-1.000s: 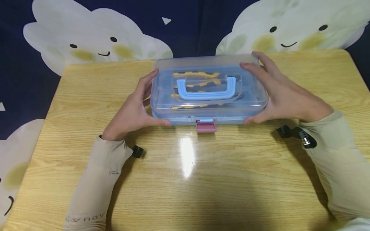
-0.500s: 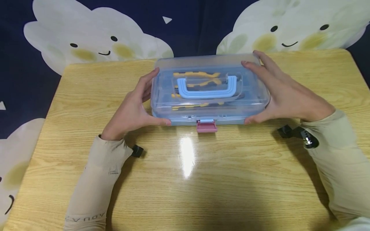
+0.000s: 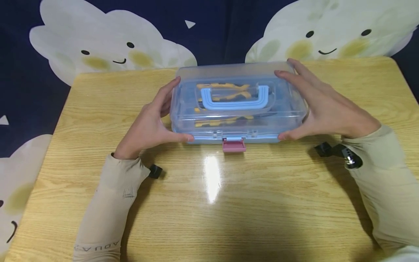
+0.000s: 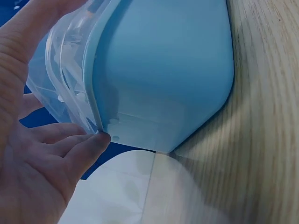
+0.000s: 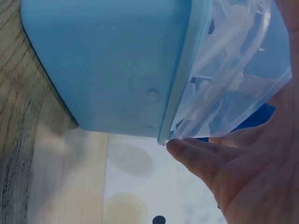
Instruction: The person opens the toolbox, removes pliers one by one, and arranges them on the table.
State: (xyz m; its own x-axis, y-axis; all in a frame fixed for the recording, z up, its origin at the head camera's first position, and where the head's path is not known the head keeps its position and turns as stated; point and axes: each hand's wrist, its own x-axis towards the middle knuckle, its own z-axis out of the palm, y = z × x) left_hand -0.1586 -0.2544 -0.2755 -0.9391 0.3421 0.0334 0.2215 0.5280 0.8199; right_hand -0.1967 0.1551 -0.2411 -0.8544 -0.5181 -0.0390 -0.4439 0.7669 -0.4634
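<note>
- Head: box (image 3: pixel 209 141) towards table's (image 3: pixel 212 225) 12 o'clock edge; pink latch (image 3: pixel 234 146) at its 6 o'clock hangs undone, so lid (image 3: pixel 278 125) may swing up if tipped.
- Left wrist: left hand (image 4: pixel 37 163) grips 9 o'clock end, fingers (image 4: pixel 86 151) spread.
- Right wrist: right hand (image 5: pixel 252 163) grips 3 o'clock end likewise; uneven push may skew box.

Since a second ago, in the head view, the clear lid (image 3: pixel 240 115) has shifted slightly: its handle (image 3: pixel 235 106) has crept toward 1 o'clock, while the striped pieces (image 3: pixel 242 95) seen through it now sit a touch nearer 6 o'clock. The lowest piece (image 3: pixel 214 123), dimmer before, shows more fully. The right hand (image 3: pixel 322 107) has edged toward 3 o'clock.
</note>
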